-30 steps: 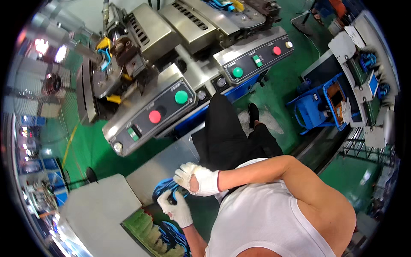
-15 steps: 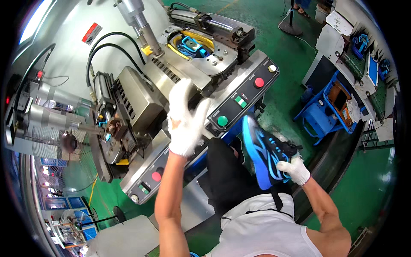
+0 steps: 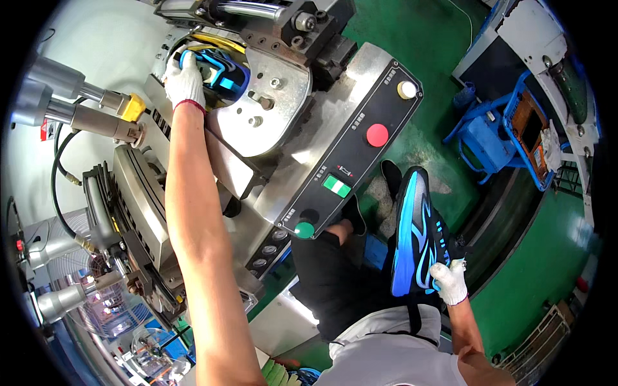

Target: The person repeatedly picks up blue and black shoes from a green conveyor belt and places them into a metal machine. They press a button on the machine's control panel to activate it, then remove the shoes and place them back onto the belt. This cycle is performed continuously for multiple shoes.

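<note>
In a white glove, my left hand (image 3: 185, 80) reaches into the machine's clamp opening. Its fingers are curled round the edge of a blue and black sports shoe (image 3: 222, 69) that sits inside yellow padding (image 3: 222, 44); part of that shoe is hidden by the metal plate (image 3: 267, 90) and my hand. My right hand (image 3: 449, 283), also gloved, grips a second sports shoe (image 3: 421, 238) near its heel. That shoe is black and grey with a bright blue sole, and is held upright, toe away from me, beside my leg.
A black control panel (image 3: 360, 138) with a red button (image 3: 377, 135), a green knob (image 3: 304, 229) and a white button (image 3: 407, 90) edges the machine. Metal cylinders (image 3: 96, 122) jut in at left. A blue stool (image 3: 483, 141) and a bench (image 3: 534, 38) stand at right.
My left hand has moved forward from above the machine's middle to the shoe in the clamp. My right hand still holds its shoe. The view has shifted closer to the machine.
</note>
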Demonstrator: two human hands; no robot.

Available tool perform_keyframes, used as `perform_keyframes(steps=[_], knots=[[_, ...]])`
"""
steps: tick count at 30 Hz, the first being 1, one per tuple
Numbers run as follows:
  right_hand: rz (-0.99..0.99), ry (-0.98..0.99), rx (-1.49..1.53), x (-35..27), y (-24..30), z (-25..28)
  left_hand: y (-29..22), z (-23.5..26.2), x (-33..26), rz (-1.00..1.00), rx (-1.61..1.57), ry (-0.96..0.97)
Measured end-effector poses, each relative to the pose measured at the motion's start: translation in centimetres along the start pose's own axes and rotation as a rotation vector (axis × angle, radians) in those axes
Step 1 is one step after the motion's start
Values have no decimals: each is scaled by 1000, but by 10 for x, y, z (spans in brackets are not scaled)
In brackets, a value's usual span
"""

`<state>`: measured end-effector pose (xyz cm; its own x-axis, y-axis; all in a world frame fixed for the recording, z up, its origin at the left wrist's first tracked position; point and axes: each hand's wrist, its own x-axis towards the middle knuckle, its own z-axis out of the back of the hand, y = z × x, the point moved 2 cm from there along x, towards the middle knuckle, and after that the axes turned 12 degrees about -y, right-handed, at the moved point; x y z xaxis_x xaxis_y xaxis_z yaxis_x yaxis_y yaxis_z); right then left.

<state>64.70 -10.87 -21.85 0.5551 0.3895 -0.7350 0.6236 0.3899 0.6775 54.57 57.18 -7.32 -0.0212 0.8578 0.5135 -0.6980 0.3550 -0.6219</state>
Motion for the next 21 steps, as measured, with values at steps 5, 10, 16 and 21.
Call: perform_keyframes(steps=[5, 10, 16, 21], knots=[[-163, -79, 54, -15, 16, -8, -18, 23, -8, -51, -227, -106], [6, -123, 56, -27, 40, -20, -83, 121, -44, -234, -379, -272], [441, -139, 100, -13, 105, -71, -104, 269, -171, -565, -525, -183], [811, -4, -182, -4, 228, -156, -44, 330, -315, -382, -667, 444]])
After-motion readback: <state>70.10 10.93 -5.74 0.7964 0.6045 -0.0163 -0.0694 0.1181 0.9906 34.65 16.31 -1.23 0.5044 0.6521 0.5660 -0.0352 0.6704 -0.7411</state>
